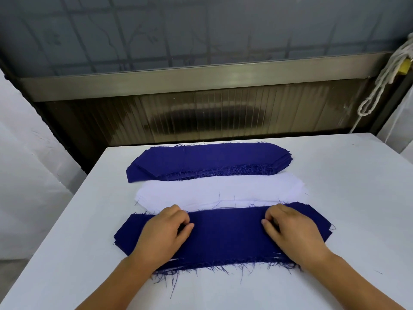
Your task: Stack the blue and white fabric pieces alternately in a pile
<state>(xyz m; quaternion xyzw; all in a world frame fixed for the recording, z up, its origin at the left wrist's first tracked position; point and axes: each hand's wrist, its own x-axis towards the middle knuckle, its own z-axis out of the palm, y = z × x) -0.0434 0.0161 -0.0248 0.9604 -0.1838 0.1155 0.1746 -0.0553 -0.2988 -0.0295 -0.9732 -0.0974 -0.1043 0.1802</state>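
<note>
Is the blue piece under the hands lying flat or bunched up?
Flat. The dark blue frayed fabric piece lies spread on the near pile; left hand and right hand rest on it, fingers curled at its far edge.

You have nothing to read here: no text, label, brand, number or sign shows on anything in view.
</note>
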